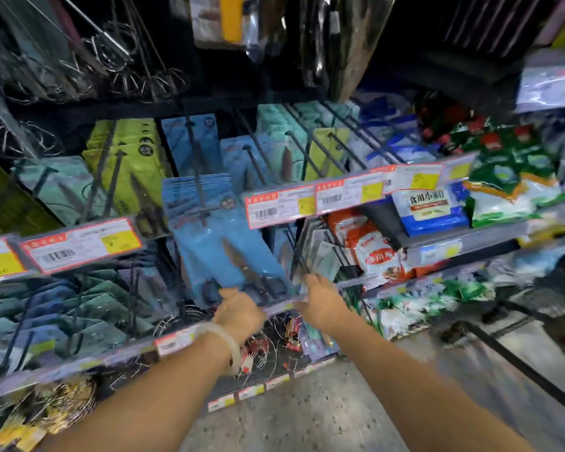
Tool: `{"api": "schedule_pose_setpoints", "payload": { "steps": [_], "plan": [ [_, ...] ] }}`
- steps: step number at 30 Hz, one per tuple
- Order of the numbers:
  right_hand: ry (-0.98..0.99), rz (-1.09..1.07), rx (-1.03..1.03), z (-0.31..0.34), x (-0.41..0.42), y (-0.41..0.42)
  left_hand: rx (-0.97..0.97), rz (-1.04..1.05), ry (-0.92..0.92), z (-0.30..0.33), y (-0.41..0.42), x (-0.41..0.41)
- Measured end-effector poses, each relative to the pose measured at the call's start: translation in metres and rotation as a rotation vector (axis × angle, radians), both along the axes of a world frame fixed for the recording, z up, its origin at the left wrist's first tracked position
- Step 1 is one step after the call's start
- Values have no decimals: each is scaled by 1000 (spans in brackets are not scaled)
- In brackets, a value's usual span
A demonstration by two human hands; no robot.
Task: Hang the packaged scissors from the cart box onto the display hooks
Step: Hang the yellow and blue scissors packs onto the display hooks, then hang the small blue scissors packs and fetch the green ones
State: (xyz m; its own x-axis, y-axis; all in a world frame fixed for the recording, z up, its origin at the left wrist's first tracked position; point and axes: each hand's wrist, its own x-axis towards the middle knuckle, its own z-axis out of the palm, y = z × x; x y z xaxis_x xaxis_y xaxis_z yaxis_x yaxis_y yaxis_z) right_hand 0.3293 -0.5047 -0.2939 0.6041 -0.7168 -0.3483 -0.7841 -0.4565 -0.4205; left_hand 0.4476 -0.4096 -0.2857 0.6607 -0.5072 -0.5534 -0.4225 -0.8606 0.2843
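Hooks (196,164) of dark metal jut out toward the viewer all along the display, each loaded with carded scissors: lime-green packs (134,158) to the left, teal packs (274,132) farther right, more dark-toned packs on the row below at left. Price labels (82,244) in red and yellow run along the hook fronts, one strip at left and another (313,200) just right of the blue stack, crowding the space beside it. Wire whisks (118,50) hang at the far upper left. To the right sit shelves with bagged goods (428,210) in blue, white, orange and green. Speckled floor (307,419) shows near the bottom.

The blue scissors package (219,256) is a long card under clear plastic, with dark blades pointing up and black handles near its lower end; motion blur softens the details. Its top sits among a stack of like blue cards on a hook, though whether the hole is already over the prong cannot be told.

The left hand (238,309), with a pale bracelet (224,340) on its wrist, grips the lower edge of the package, thumb in front near the handles. The right hand (320,301) reaches to the lower right corner; its fingers are hidden behind the cards, so their grasp cannot be told.
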Motion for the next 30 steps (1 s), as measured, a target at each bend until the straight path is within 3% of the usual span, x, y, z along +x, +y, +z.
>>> {"api": "schedule_pose_setpoints", "payload": {
  "steps": [6, 8, 10, 15, 22, 30],
  "plan": [
    [38, -44, 30, -5, -103, -21, 180, -558, -38, 14, -57, -94],
    [26, -70, -19, 0, -143, -36, 109, -707, -109, 9, -84, -133],
    [44, -98, -77, 9, -190, -55, -33, -784, -165, 13, -112, -179],
    [127, -270, -193, 26, -323, -103, -180, -1021, -303, 46, -184, -313],
    [188, -577, -160, 44, -475, -146, -194, -1328, -262, 62, -256, -469],
    [205, -786, -135, 24, -579, -196, -178, -1558, -268, 47, -334, -581]
  ]
}}
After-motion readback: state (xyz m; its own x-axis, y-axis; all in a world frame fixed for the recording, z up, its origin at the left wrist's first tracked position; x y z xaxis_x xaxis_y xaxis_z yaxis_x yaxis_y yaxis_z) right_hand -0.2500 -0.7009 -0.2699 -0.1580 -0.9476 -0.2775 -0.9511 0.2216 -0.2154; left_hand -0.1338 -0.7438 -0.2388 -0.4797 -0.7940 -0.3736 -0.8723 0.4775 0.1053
